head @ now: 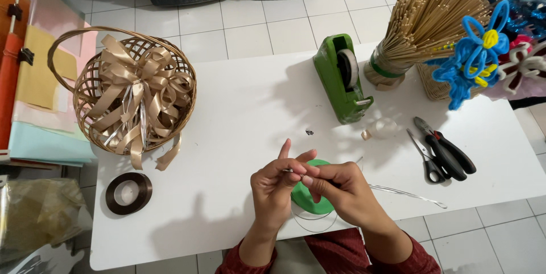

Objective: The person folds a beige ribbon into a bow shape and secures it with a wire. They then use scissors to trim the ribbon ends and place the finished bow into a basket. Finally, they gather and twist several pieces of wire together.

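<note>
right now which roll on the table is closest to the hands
The green roll, lying right under both hands. The dark brown ribbon roll sits far off to the left, and the green dispenser's tape roll farther back.

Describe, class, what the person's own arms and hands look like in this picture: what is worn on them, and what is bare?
Both the left hand and the right hand are bare: no gloves, rings or watch show. The forearms are uncovered too. Dark red ribbed sleeves are pushed up toward the elbows, visible at the bottom edge of the picture.
</note>
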